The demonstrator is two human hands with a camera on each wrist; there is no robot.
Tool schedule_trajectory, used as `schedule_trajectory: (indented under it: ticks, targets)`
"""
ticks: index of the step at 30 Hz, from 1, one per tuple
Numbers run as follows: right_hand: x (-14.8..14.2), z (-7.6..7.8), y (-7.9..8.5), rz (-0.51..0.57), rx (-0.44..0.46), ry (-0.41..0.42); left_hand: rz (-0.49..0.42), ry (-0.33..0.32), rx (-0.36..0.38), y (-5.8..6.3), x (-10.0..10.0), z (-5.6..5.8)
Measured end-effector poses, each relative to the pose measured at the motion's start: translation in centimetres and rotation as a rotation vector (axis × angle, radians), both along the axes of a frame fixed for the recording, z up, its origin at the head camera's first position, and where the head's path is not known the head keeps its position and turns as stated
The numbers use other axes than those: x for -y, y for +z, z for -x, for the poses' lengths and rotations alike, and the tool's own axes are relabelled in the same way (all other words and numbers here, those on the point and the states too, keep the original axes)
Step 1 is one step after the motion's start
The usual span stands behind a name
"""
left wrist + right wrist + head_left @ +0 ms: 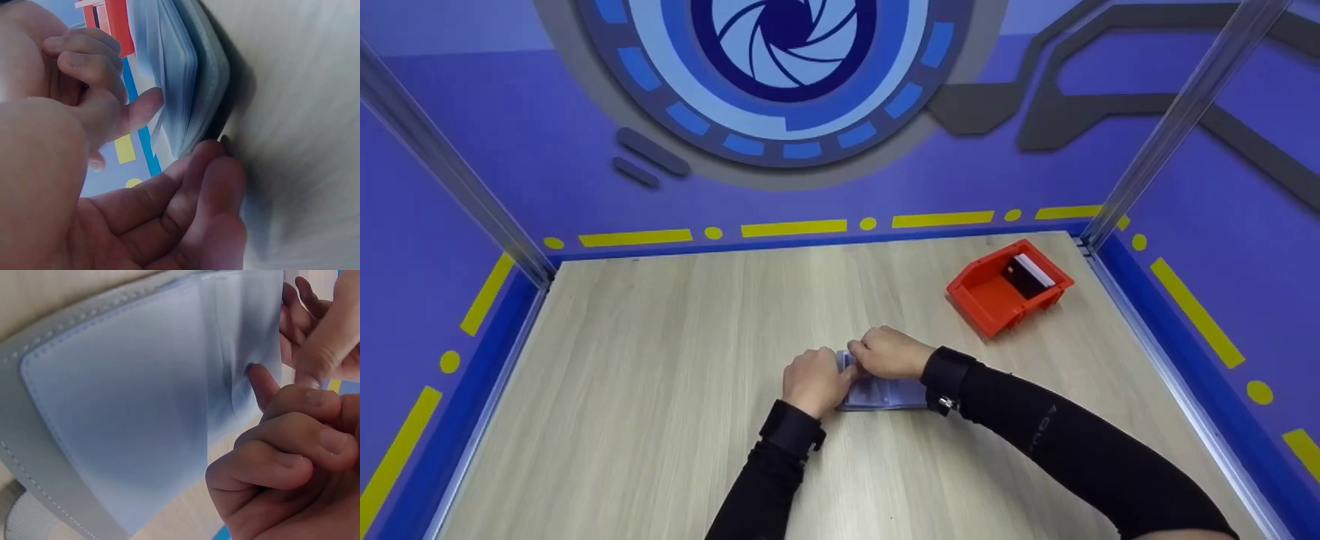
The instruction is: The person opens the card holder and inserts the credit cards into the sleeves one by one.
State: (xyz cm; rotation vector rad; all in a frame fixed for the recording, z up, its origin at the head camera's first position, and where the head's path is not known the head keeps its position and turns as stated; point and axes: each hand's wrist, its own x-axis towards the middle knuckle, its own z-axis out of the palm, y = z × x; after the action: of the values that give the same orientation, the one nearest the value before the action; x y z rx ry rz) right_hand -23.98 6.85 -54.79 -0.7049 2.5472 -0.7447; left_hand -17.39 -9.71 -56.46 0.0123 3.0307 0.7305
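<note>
A grey stitched card holder [118, 394] lies spread on the wooden table, its clear plastic sleeves [180, 67] fanned upward. At its left end, my left hand [816, 381] grips the cover's edge, fingers [208, 174] low against the table side. My right hand [891, 354] reaches across from the right and works at the same end, its outer fingers curled in. In the right wrist view a fingertip [261, 385] presses on the narrow, rumpled sleeve beside the fold. The hands overlap closely there, so part of the grip is hidden.
An orange-red open-front bin [994, 296] stands at the back right, holding a dark flat item [1024, 279] with a white edge. Blue-purple panels with metal corner posts enclose the wooden table [660, 360] at the back and both sides.
</note>
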Motion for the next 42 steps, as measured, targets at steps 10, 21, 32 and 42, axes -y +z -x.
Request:
schedule_trajectory:
  ticks: [10,21,32,42]
  targets:
    - [-1.7,0.1,0.8,0.004,-0.029,0.036,-0.019,0.034,0.000,-0.3,-0.3,0.3]
    - [-11.0,5.1,6.1,-0.061,-0.140,-0.245,-0.040,0.046,0.068,-0.2,-0.4,0.6]
    - [-20.3,9.7,7.1,-0.231,-0.256,-0.432,-0.056,0.042,0.052,-0.4,-0.1,0.4]
    - [-24.0,11.1,5.3,-0.304,-0.170,-0.483,-0.070,0.041,0.067,-0.4,-0.4,0.4]
